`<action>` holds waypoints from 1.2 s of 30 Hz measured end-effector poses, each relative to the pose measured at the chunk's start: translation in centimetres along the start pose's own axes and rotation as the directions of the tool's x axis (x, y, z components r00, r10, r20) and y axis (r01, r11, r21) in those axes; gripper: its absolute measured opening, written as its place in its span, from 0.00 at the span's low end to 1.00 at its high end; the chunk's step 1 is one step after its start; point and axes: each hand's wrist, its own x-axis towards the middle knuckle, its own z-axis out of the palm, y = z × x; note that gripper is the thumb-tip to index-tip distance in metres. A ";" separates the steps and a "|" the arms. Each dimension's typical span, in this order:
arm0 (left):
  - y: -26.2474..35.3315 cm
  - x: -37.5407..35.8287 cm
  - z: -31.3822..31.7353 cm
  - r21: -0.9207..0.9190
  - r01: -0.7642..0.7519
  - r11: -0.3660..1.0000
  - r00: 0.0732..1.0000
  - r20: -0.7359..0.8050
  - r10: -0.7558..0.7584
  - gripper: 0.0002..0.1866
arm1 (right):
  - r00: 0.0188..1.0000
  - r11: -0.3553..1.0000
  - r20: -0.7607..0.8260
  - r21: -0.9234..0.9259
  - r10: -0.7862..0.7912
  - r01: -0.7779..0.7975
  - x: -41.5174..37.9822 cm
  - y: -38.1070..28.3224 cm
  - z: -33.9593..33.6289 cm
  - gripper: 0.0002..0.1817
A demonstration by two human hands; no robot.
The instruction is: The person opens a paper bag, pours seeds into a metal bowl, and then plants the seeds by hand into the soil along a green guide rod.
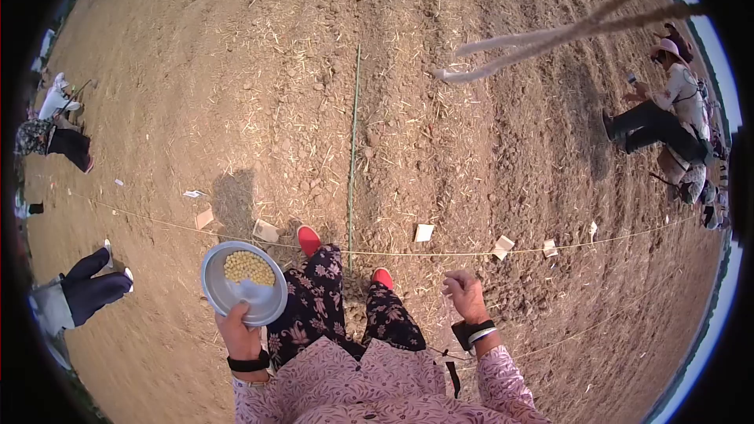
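Observation:
My left hand (pixel 240 334) grips the near rim of a grey metal bowl (pixel 214 289), with the thumb over the inside edge. Round yellow beans, like soybeans (pixel 247 268), lie in the bowl's far part. The bowl is held to the left of my legs, above the soil. My right hand (pixel 466 297) is out to the right over the ground, its fingers curled in together; whatever they may hold is too small to make out. A black band (pixel 473 332) and a pale bracelet circle that wrist.
A green line (pixel 355 133) runs ahead across straw-strewn soil. A thin cord (pixel 463 254) crosses just past my red shoes (pixel 309 239). Paper packets (pixel 424 232) lie along it. People stand or crouch at left and right (pixel 667 102). Blurred cords (pixel 550 39) hang near the camera.

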 end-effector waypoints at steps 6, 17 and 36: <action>3.1 6.2 0.8 0.083 -0.036 0.996 0.999 0.034 0.033 0.27 | 0.724 0.721 -0.019 0.080 -0.689 0.688 -1.2 -29.8 -3.2 0.17; 9.5 25.6 7.8 0.199 0.096 0.975 0.976 0.173 -0.131 0.22 | 0.246 0.357 0.409 0.221 -0.879 0.907 6.3 -56.7 3.0 0.38; 0.0 44.0 17.2 0.280 0.008 0.960 0.976 0.207 -0.068 0.21 | 0.825 0.830 0.089 0.068 -0.558 0.554 35.3 -42.6 19.1 0.11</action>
